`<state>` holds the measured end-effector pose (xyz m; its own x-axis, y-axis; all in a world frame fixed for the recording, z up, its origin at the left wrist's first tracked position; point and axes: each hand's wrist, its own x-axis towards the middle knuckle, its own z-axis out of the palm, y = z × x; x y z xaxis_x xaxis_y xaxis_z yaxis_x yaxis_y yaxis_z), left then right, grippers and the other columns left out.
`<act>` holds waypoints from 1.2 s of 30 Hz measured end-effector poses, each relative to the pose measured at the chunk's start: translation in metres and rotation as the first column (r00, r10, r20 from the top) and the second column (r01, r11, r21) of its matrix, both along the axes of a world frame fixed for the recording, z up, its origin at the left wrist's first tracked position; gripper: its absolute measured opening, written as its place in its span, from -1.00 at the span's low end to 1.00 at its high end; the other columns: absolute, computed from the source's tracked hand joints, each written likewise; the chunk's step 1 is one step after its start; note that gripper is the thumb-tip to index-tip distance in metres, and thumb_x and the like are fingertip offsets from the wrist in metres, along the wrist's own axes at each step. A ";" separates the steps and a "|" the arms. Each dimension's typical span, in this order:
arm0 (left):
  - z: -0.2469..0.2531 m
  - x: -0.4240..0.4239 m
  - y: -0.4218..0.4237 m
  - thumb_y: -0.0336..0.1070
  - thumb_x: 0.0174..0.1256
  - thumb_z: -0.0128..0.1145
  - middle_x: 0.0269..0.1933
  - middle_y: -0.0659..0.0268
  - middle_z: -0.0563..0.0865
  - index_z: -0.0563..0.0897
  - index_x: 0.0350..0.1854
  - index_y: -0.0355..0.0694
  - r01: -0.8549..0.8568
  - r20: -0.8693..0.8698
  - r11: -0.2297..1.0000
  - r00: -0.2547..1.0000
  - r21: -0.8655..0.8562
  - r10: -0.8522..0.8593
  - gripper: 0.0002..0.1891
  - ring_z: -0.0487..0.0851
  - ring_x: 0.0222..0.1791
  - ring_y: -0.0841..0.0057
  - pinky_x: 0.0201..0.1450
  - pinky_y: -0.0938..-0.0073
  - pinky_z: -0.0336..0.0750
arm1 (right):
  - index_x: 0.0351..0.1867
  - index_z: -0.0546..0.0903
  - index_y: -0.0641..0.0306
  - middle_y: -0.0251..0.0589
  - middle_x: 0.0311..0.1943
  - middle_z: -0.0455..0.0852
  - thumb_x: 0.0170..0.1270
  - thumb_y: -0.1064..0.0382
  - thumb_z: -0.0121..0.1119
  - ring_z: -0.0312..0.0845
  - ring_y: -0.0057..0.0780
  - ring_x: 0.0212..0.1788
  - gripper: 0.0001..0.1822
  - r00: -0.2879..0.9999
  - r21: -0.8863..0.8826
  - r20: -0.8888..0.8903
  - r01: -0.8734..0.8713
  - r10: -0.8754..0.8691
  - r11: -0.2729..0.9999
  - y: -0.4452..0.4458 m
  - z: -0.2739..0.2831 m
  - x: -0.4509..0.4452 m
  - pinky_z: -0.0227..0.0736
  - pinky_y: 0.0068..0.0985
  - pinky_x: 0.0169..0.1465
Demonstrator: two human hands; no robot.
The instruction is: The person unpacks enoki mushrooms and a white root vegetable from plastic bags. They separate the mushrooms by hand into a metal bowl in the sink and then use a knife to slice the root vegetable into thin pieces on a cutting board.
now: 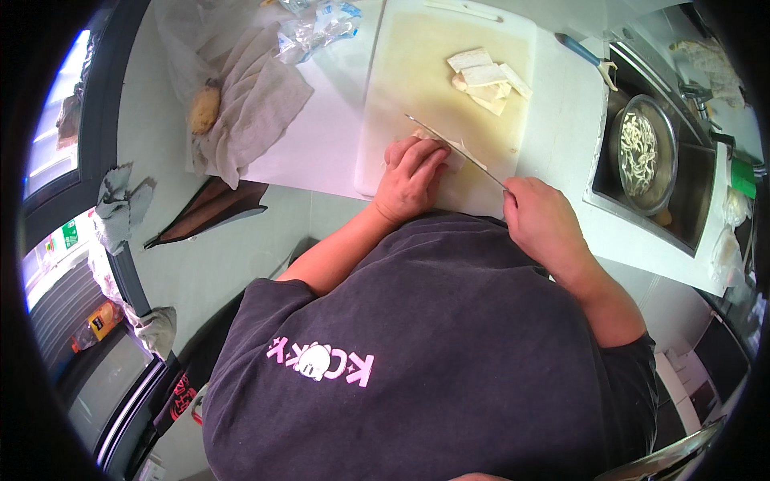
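Note:
In my right hand (544, 225) is the handle of a kitchen knife (475, 161), its thin blade slanting up and left over the white cutting board (409, 66). Curled fingers of my left hand (415, 174) press a pale food piece (458, 162) onto the board, right beside the blade. The hand and knife hide much of that piece. Farther up the board lies a loose pile of flat, pale food slices (487, 78), some overlapping.
Left of the board, a brown potato-like vegetable (206, 110) rests on a grey cloth (258, 102), near crumpled plastic packaging (316, 30). A blue-handled peeler (580, 51) lies beside the sink (692, 198). Inside the sink, a metal bowl (665, 171) holds pale strips (637, 150).

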<state>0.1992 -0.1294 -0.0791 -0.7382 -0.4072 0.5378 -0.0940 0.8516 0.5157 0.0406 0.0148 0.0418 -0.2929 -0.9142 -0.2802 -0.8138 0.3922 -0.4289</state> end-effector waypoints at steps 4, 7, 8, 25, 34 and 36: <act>0.001 0.000 -0.001 -0.46 -0.04 0.30 0.03 0.28 0.59 0.62 -0.04 -0.21 0.005 0.005 1.000 1.000 0.014 -0.005 -0.59 0.50 0.05 0.26 0.06 0.23 0.37 | -0.39 0.53 0.31 0.00 -0.49 0.59 0.30 0.27 0.00 0.58 -0.02 -0.40 -0.83 1.000 0.015 -0.003 -0.026 0.026 1.000 -0.002 -0.004 -0.002 0.50 -0.17 -0.27; 0.000 0.001 -0.001 -0.45 -0.04 0.31 0.03 0.28 0.59 0.63 -0.04 -0.21 0.005 0.007 1.000 1.000 0.024 -0.006 -0.59 0.50 0.04 0.27 0.05 0.23 0.37 | -0.38 0.54 0.32 0.02 -0.50 0.60 0.30 0.27 -0.01 0.59 -0.01 -0.41 -0.82 0.999 0.024 -0.004 -0.049 0.049 0.999 -0.007 -0.007 -0.005 0.49 -0.16 -0.27; 0.001 0.001 -0.001 -0.45 -0.04 0.31 0.03 0.28 0.60 0.63 -0.04 -0.21 0.005 0.006 1.000 1.000 0.028 -0.005 -0.59 0.51 0.04 0.27 0.05 0.23 0.37 | -0.38 0.54 0.32 0.02 -0.50 0.60 0.30 0.27 -0.02 0.59 -0.01 -0.41 -0.82 0.998 0.022 -0.003 -0.055 0.055 0.998 -0.009 -0.007 -0.005 0.49 -0.16 -0.27; 0.019 -0.006 -0.004 -0.33 -0.06 0.34 0.05 0.27 0.59 0.60 0.01 -0.21 0.056 0.087 0.998 0.995 -0.026 -0.054 -0.52 0.49 0.07 0.25 0.14 0.22 0.30 | -0.31 0.65 0.30 0.06 -0.34 0.71 0.20 0.25 0.04 0.66 -0.01 -0.26 -0.79 0.995 0.087 -0.064 0.078 -0.072 0.993 -0.059 -0.037 -0.025 0.54 -0.18 -0.12; 0.038 -0.035 -0.030 -0.22 -0.06 0.38 0.11 0.30 0.56 0.57 0.07 -0.15 0.180 0.279 0.983 0.946 -0.036 -0.163 -0.46 0.44 0.18 0.27 0.19 0.18 0.26 | -0.25 0.64 0.22 -0.04 -0.31 0.68 0.17 0.24 0.13 0.66 -0.07 -0.30 -0.82 0.974 -0.092 -0.150 0.155 -0.167 0.984 -0.042 -0.016 -0.031 0.57 -0.21 -0.16; 0.040 -0.035 -0.035 -0.23 -0.06 0.39 0.10 0.30 0.56 0.58 0.06 -0.15 0.222 0.211 0.974 0.955 -0.043 -0.208 -0.47 0.44 0.18 0.27 0.18 0.18 0.26 | -0.24 0.64 0.22 -0.05 -0.32 0.67 0.17 0.22 0.13 0.66 -0.07 -0.31 -0.81 0.969 -0.132 -0.141 0.182 -0.200 0.974 -0.038 -0.017 -0.033 0.57 -0.21 -0.17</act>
<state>0.1645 -0.1648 -0.0395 -0.9011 -0.1960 0.3869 -0.0024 0.8944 0.4473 0.0081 -0.0231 0.0249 -0.4964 -0.8607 -0.1129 -0.7880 0.5013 -0.3575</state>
